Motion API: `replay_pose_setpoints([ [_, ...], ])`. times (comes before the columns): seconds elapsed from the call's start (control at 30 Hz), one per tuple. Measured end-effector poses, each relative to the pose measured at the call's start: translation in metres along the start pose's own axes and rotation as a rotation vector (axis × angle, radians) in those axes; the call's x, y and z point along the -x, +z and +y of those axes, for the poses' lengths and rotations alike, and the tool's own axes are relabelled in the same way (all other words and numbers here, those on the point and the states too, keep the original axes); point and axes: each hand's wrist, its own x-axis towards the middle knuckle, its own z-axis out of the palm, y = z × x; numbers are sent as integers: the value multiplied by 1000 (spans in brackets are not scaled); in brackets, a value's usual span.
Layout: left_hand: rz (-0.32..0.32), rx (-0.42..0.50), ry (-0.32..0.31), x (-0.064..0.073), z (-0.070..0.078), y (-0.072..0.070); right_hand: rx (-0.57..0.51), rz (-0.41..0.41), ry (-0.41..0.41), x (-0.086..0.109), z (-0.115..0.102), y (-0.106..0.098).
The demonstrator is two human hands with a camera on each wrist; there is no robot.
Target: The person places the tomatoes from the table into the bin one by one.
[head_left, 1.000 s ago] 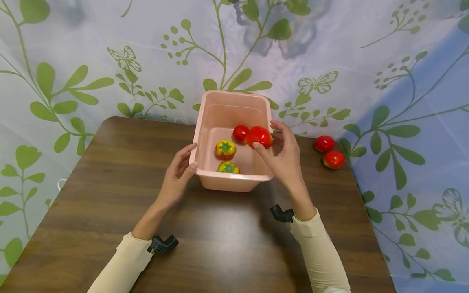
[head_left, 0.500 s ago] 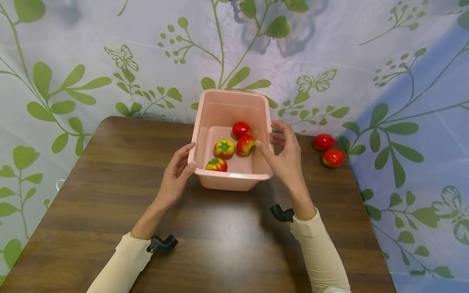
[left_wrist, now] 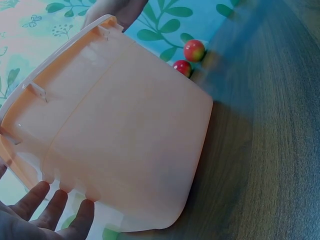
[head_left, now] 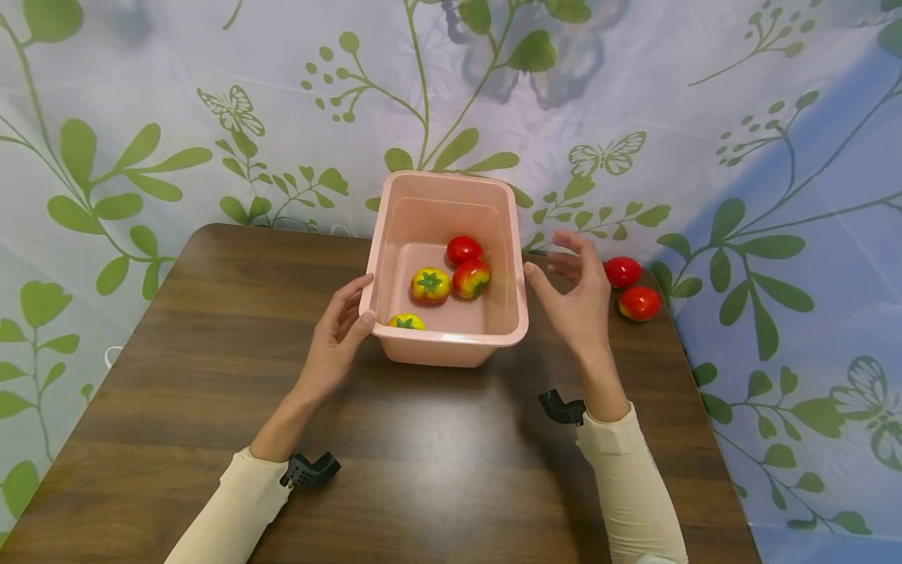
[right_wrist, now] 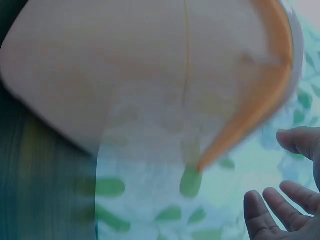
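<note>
A pink plastic basin (head_left: 451,340) stands at the back of the table. My left hand (head_left: 337,333) holds its left side, thumb at the rim; in the left wrist view the fingers (left_wrist: 55,205) touch its outer wall. Inside lie a red fruit (head_left: 464,250), a red-yellow fruit (head_left: 470,279), a yellow-red tomato (head_left: 431,285) with a green star-shaped top, and a similar tomato (head_left: 406,322) partly hidden by the front rim. My right hand (head_left: 579,301) hovers just right of the basin, fingers apart and holding nothing, also seen as a hand (right_wrist: 290,200) in the right wrist view.
Two more red fruits, one behind (head_left: 623,272) and one in front (head_left: 640,303), lie on the brown wooden table (head_left: 437,470) near its right edge. A leaf-patterned cloth (head_left: 282,94) hangs behind and beside the table.
My right hand has let a red fruit drop into the basin and moved right, away from the rim. The front tomato has rolled left. My left hand stays on the basin.
</note>
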Motion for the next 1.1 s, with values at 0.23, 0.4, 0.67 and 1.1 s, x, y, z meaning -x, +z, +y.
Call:
replay_pose_setpoints([
  [0.23,1,-2,-6,0,1,2,92,115,88,-12,40,-43],
  [0.4,0,1,-10,1,2,3,187,164,236,-20,89,-79],
  [0.67,7,-12,-10,1,3,1,299,145,476,-18,166,-118],
  [1.1,5,-11,-9,1,0,1,281,88,602,-2,208,-115],
])
